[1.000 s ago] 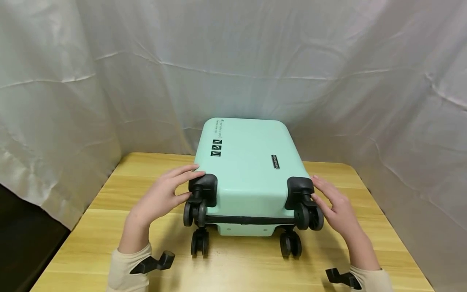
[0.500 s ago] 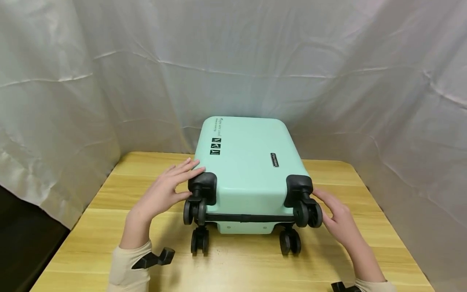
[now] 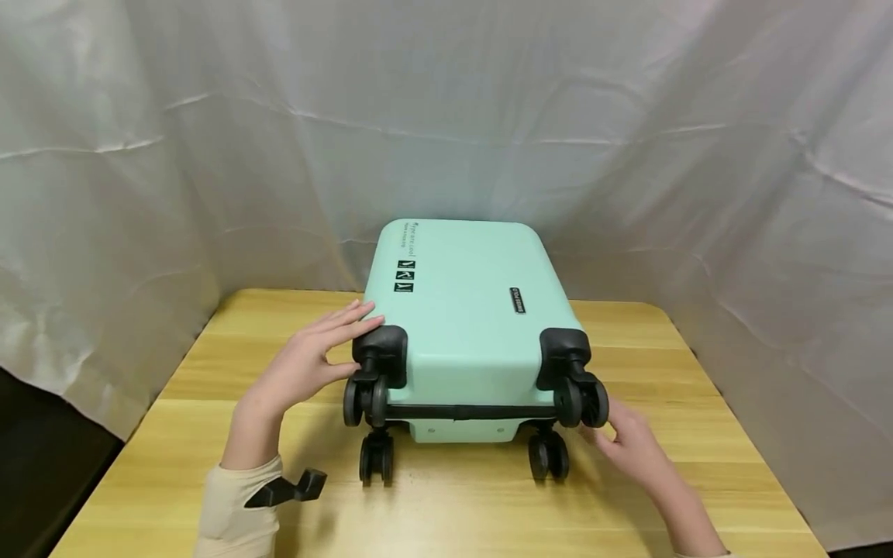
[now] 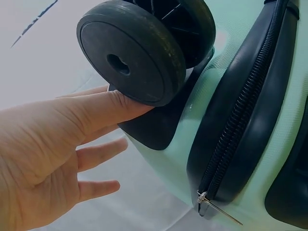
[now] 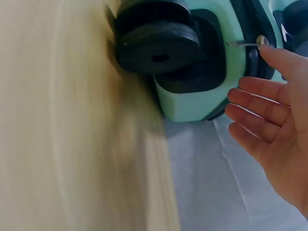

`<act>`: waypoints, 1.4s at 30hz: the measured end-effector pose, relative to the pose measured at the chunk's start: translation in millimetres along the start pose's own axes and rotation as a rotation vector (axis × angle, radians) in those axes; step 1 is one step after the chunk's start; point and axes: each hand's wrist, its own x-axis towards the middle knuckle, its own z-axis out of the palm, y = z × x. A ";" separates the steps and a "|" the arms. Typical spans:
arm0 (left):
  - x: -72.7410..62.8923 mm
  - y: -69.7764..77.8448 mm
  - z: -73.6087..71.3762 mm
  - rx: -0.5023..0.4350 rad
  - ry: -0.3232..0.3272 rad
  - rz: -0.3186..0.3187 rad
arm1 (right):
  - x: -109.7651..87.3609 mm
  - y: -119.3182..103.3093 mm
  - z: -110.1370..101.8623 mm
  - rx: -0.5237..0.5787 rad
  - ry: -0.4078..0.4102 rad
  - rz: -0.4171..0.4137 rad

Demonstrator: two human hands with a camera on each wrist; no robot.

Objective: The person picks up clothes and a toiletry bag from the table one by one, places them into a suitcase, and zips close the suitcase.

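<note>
A mint-green suitcase (image 3: pixel 474 294) lies flat, with its black caster wheels (image 3: pixel 366 399) facing me. My left hand (image 3: pixel 300 372) rests at its near left corner, fingers fairly straight. In the left wrist view, that hand's thumb (image 4: pixel 110 108) lies against the black corner guard (image 4: pixel 156 125) beneath a wheel. Low by the suitcase's near right corner is my right hand (image 3: pixel 631 442), its fingertips partly hidden behind a wheel in the head view. The right wrist view has its thumb tip at a metal zipper pull (image 5: pixel 245 44), with the other fingers extended beside the suitcase.
The suitcase stands on a light wooden table (image 3: pixel 209 434). Grey-white cloth (image 3: pixel 446 116) hangs behind it and along both sides. Another zipper pull (image 4: pixel 219 209) hangs on the left side of the zipper. A black area (image 3: pixel 42 465) lies beyond the table at left.
My right hand has moved down from the upper right corner guard to the zipper level behind the wheel. The left hand stays at its corner. The whole view has shifted slightly.
</note>
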 end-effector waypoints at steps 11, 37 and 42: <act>3.4 3.1 0.0 -0.009 0.003 -0.003 | 2.4 -17.2 6.6 0.020 -0.062 0.112; -2.6 2.3 -3.4 -0.016 0.000 -0.046 | 6.9 18.2 -2.8 1.397 -0.624 0.564; -4.1 1.9 -2.7 -0.024 -0.003 -0.057 | 11.4 27.9 7.8 1.725 -0.787 0.612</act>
